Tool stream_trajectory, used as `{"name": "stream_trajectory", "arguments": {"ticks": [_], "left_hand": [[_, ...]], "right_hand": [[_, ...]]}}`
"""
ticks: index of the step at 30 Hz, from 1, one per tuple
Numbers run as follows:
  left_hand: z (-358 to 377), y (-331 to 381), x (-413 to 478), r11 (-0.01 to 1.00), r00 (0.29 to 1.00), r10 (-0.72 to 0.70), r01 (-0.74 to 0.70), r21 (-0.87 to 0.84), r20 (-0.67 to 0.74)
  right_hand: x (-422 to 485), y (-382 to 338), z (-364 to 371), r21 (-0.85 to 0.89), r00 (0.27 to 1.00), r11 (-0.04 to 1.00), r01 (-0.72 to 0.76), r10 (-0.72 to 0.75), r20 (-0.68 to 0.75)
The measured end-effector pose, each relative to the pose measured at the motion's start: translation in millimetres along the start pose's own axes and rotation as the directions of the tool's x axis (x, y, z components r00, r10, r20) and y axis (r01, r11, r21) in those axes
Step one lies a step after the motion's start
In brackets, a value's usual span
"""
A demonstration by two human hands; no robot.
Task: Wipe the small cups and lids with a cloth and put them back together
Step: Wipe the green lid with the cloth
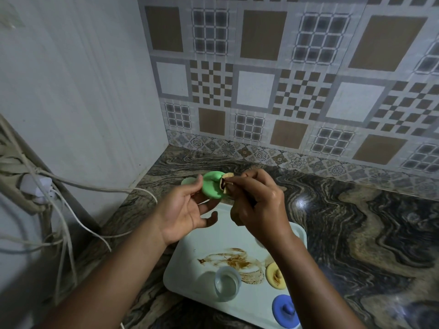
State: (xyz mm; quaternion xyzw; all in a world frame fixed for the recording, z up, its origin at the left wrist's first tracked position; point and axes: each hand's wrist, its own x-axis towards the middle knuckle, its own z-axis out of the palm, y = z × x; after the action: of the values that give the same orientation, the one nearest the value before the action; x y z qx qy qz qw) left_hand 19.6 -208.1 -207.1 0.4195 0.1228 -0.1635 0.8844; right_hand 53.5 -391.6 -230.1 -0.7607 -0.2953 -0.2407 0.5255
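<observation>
My left hand (pixel 184 210) holds a round green lid (pixel 212 186) up by its edge above the counter. My right hand (pixel 257 201) pinches a small stained cloth (pixel 225 185) against the lid's right side. Below them a white tray (pixel 190 264) smeared with brown carries a small clear cup (pixel 226 282), a yellow lid (pixel 275 275) with brown stains and a blue lid (pixel 286 309). Behind my left hand part of another small cup (pixel 188 180) shows on the counter.
The tray lies on a dark marbled counter (pixel 356 222) in a corner of tiled walls. At the left, white cables (pixel 71 186) and a plug hang from a power strip beside the counter's edge.
</observation>
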Motion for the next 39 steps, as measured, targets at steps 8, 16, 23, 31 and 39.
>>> {"name": "stream_trajectory", "arguments": {"ticks": [8,16,23,31,39], "left_hand": [[2,-3,-1,0.986,0.996,0.089,-0.086,-0.145,0.014],[0,-2,2,0.997,0.996,0.076,-0.075,0.017,-0.047],[2,-1,-1,0.992,0.994,0.109,-0.108,-0.066,0.003],[3,-2,1,0.998,0.997,0.056,-0.055,0.016,-0.049],[4,1,2,0.997,0.998,0.061,-0.062,-0.043,-0.030]], "right_hand": [[0,-8,0,-0.035,0.998,0.997,0.067,-0.067,0.001],[4,-2,2,-0.022,0.999,1.000,-0.003,0.002,-0.040],[-1,-5,8,-0.004,1.000,1.000,0.008,-0.008,0.010],[9,0,1,-0.048,0.996,0.999,-0.021,0.017,-0.083],[-2,-11,9,-0.078,0.998,0.995,0.064,-0.064,-0.003]]}}
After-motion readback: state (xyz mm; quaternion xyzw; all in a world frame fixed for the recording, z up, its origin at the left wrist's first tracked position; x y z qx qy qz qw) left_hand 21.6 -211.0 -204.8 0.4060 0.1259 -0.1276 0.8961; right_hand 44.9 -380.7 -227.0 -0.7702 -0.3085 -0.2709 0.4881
